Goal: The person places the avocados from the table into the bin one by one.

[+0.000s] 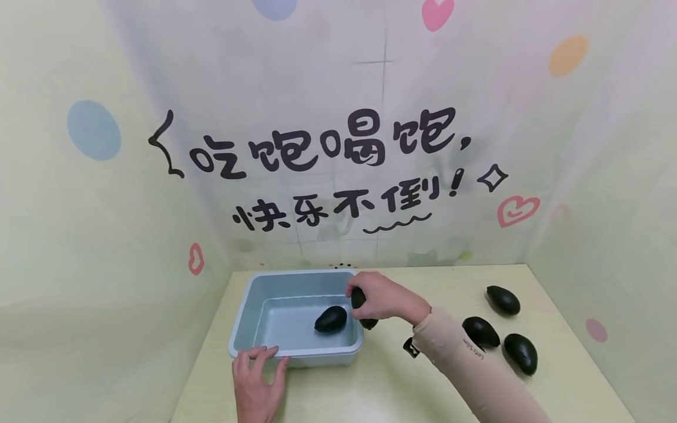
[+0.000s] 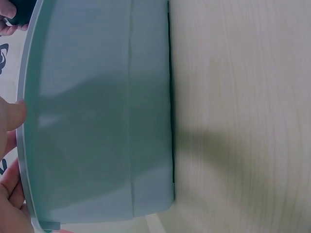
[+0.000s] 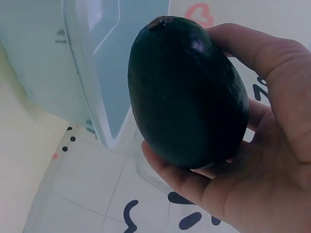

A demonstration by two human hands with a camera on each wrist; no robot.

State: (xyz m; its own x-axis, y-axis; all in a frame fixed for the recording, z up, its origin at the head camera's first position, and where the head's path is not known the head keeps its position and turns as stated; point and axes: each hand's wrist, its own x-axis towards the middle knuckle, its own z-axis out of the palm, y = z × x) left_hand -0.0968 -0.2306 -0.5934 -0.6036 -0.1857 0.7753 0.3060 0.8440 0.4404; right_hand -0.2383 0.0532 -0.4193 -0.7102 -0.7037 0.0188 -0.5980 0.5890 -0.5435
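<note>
My right hand (image 1: 386, 296) grips a dark green avocado (image 3: 187, 92) at the right rim of a pale blue plastic basin (image 1: 301, 272). Its thumb and fingers curl round the fruit's sides, and the stem end shows in the right wrist view. Inside the basin, toward the right, lies another avocado (image 1: 331, 319). At the near left of the basin my left hand (image 1: 257, 382) holds the front rim, fingers over the edge; the left wrist view shows its fingertips (image 2: 17, 114) at that rim.
Three more avocados lie on the right of the pale wooden table (image 1: 402, 388): one at the back (image 1: 503, 300), one partly behind the right sleeve (image 1: 481, 332) and one nearer (image 1: 520, 354). A printed cloth wall (image 1: 338, 88) rises behind and beside the table.
</note>
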